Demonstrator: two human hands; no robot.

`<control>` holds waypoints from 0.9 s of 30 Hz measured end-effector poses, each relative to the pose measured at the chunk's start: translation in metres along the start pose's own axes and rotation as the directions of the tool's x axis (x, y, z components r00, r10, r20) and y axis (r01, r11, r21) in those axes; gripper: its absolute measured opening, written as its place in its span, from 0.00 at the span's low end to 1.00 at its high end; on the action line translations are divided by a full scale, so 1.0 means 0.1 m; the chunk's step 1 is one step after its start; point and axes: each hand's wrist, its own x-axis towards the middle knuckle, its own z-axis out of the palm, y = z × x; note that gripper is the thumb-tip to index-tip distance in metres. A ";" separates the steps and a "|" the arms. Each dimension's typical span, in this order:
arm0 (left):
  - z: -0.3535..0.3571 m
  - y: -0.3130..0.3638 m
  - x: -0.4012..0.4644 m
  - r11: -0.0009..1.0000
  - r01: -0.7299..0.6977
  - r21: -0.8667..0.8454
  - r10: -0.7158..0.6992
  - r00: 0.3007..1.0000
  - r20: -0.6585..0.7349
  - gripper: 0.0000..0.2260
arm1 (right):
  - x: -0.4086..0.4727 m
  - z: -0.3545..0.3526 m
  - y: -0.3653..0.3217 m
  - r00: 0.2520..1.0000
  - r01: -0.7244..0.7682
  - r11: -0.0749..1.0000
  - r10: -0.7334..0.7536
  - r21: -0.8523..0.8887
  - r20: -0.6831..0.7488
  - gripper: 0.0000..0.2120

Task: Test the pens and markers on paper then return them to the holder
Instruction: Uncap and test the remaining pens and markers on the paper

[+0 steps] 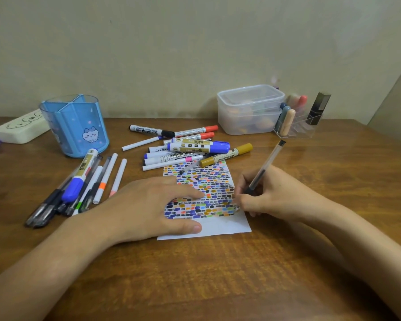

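While the blue divided plastic holder (75,126) stood far left, my left hand (148,209) pressed flat on the colour-dabbed white paper (208,224), and my right hand (267,193) gripped a clear black-tipped pen (265,167), tip at the paper's right edge.

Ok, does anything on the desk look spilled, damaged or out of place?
Nothing spilled or damaged. The blue holder stands upright; pens lie in two loose piles, one clear pen resting on the paper's top edge.

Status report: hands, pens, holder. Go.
Left hand flat on paper, pinning it. Right hand grips clear pen, tip at paper. Blue holder looks empty; pens in two piles on the table. Nothing blocking.
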 end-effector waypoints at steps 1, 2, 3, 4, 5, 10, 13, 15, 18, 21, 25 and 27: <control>0.00 0.00 0.00 1.000 0.001 0.003 -0.001 1.000 0.002 0.32 | 0.00 0.00 0.00 1.000 0.004 1.000 -0.004 0.010 0.000 0.04; 0.00 0.00 0.00 1.000 0.001 0.004 -0.001 1.000 0.003 0.32 | 0.00 0.01 -0.01 1.000 0.013 1.000 -0.013 0.018 0.001 0.03; 0.00 0.00 0.00 1.000 0.002 0.004 -0.002 1.000 0.004 0.32 | 0.00 0.01 -0.01 1.000 0.020 1.000 -0.020 0.020 -0.001 0.03; 0.00 0.00 0.00 1.000 0.000 0.003 0.000 1.000 0.002 0.32 | 0.00 0.02 0.00 1.000 0.021 1.000 -0.021 0.016 -0.004 0.03; 0.00 0.00 0.00 1.000 -0.002 0.002 0.002 1.000 0.001 0.32 | 0.00 0.01 0.00 1.000 0.015 1.000 -0.015 0.007 -0.005 0.03; 0.01 -0.01 -0.01 1.000 -0.006 -0.001 0.006 1.000 -0.005 0.31 | -0.01 0.01 0.00 1.000 0.004 1.000 -0.004 0.020 -0.001 0.03; 0.01 -0.01 0.00 1.000 -0.011 -0.004 0.011 1.000 -0.014 0.31 | 0.00 0.01 0.01 1.000 0.012 1.000 -0.011 0.020 -0.005 0.03; 0.01 -0.01 0.00 1.000 -0.007 -0.006 0.007 1.000 -0.008 0.31 | 0.00 0.00 0.01 1.000 -0.005 1.000 0.005 0.004 -0.006 0.03; 0.01 -0.01 0.00 1.000 -0.006 -0.002 0.006 1.000 -0.010 0.32 | 0.00 0.01 0.00 1.000 0.002 1.000 -0.001 0.019 -0.005 0.03; 0.01 0.00 0.00 1.000 -0.008 -0.002 0.008 1.000 -0.010 0.31 | 0.00 0.02 0.00 1.000 0.011 1.000 -0.011 0.020 -0.001 0.03; 0.00 0.00 0.00 1.000 -0.003 -0.002 0.003 1.000 -0.005 0.31 | 0.00 0.00 -0.01 1.000 -0.011 1.000 0.011 0.014 0.006 0.03; 0.00 0.00 0.00 1.000 -0.003 0.013 0.003 1.000 -0.002 0.31 | -0.01 0.01 -0.01 1.000 0.013 0.999 -0.013 0.036 0.012 0.03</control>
